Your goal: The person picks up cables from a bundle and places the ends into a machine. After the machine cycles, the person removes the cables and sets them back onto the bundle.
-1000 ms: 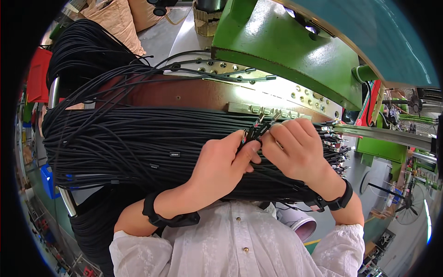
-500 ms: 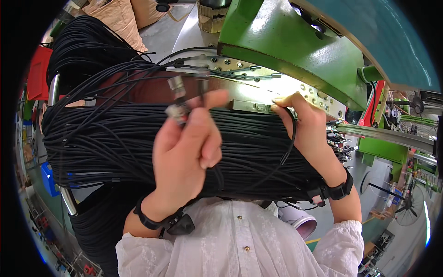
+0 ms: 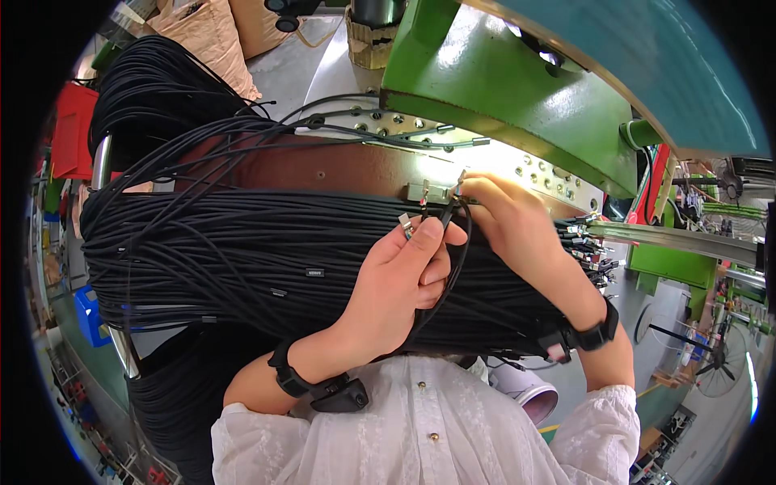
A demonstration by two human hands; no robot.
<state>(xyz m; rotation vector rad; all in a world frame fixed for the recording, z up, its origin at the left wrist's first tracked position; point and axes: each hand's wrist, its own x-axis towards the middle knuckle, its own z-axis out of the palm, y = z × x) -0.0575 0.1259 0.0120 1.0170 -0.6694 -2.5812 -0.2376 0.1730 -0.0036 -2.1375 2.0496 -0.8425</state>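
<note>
Black cables with small metal plugs (image 3: 406, 223) stick up from my left hand (image 3: 396, 283), whose fingers are closed around them above the bundle. My right hand (image 3: 513, 230) pinches another cable end by its metal plug (image 3: 460, 186), close to the plugs in my left hand. Just behind the fingertips lies a small metal block (image 3: 436, 194) on the machine's edge, partly hidden by them. Under both hands spreads a thick bundle of black cables (image 3: 226, 242), with plug ends (image 3: 594, 250) gathered at its right.
A green machine body (image 3: 501, 73) overhangs the perforated metal plate (image 3: 550, 174) ahead. Several loose cable ends (image 3: 461, 144) lie on that plate. Metal rails (image 3: 121, 352) stand at the bundle's left. Brown sacks (image 3: 202, 48) and a red bin (image 3: 73, 129) stand at the far left.
My left hand has moved right, bringing its cables beside the block. My right hand has shifted slightly left, and its cable end is now up against those in the left hand.
</note>
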